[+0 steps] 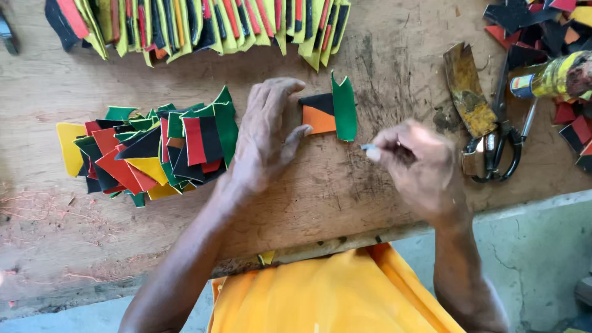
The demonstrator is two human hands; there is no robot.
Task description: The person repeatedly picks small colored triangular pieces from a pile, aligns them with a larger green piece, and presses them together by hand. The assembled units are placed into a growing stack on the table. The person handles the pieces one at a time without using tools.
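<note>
Left hand (pixel 266 137) lay flat, fingers spread, pinning a small patch (pixel 330 111) of black, orange and green pieces on the wooden table (pixel 382 61). Right hand (pixel 414 165) pinched shut on a thin pale stick (pixel 369 148) just beside it.

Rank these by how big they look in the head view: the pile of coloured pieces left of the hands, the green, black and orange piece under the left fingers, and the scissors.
1. Pile of coloured pieces, clearly largest.
2. Scissors.
3. Green, black and orange piece, held flat by the left hand.

The scissors are partly hidden by a stained scrap, so ranks two and three are unsure.
</note>
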